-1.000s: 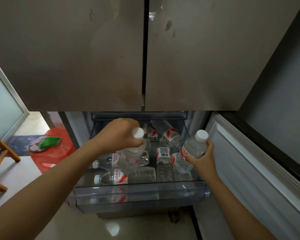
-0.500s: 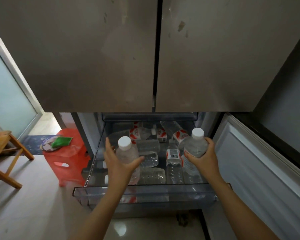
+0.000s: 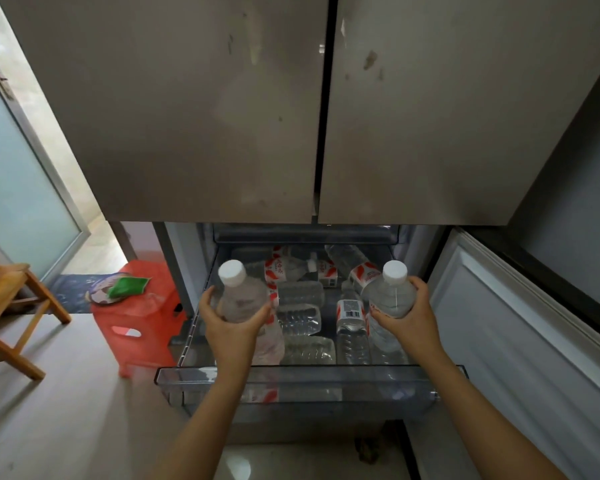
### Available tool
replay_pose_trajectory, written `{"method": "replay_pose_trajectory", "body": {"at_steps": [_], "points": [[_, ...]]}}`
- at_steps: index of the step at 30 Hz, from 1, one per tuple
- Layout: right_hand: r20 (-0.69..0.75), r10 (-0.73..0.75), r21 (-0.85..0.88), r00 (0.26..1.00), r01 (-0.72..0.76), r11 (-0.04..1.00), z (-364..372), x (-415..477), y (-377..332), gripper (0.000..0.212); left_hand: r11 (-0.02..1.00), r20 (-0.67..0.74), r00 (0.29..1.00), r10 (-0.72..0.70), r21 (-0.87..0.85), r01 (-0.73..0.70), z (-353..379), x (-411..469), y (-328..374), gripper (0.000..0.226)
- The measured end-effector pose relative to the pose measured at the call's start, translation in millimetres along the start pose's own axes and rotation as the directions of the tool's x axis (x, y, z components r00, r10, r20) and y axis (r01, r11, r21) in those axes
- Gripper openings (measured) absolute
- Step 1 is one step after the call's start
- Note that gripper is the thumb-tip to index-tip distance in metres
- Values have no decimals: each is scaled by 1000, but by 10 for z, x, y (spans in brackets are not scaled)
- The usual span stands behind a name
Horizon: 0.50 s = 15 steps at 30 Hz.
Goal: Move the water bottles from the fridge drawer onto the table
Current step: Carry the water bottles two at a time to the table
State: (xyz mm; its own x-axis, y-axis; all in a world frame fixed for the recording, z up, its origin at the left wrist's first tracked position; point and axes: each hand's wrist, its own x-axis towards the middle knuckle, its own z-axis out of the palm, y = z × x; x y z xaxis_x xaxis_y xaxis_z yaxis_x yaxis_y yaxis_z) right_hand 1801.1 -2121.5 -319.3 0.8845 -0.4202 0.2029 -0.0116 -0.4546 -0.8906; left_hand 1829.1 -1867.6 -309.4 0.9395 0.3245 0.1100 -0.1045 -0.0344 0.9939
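Note:
The clear fridge drawer (image 3: 312, 377) is pulled out below the closed upper doors. Several water bottles with red and white labels (image 3: 302, 271) lie in it. My left hand (image 3: 231, 329) grips an upright white-capped bottle (image 3: 241, 296) above the drawer's left side. On the right side, my right hand (image 3: 411, 318) grips a second upright bottle (image 3: 390, 292) with a white cap. Both held bottles are lifted above the lying ones. No table shows in the head view.
The open lower fridge door (image 3: 520, 341) stands close on the right. A red plastic stool (image 3: 136, 313) with a green item on it stands left of the drawer. A wooden chair (image 3: 11, 306) is at the far left, before a glass door (image 3: 18, 188).
My left hand turned its bottle upright and raised it from the pile. The right hand lifted its bottle a little. The view has drawn back and shifted left.

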Motion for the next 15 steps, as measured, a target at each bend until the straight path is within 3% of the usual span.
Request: {"method": "replay_pose_trajectory", "body": {"at_steps": [8,15], "points": [[174,-17,-41,985,25,999,13,74,-247,76,987,-73,995,65,-145,-75,-165,171,295,78],[259,-216,116,942,191,975,112,31,-1049,76,964,-192,969,153,-185,-189,-508,240,807,68]]}}
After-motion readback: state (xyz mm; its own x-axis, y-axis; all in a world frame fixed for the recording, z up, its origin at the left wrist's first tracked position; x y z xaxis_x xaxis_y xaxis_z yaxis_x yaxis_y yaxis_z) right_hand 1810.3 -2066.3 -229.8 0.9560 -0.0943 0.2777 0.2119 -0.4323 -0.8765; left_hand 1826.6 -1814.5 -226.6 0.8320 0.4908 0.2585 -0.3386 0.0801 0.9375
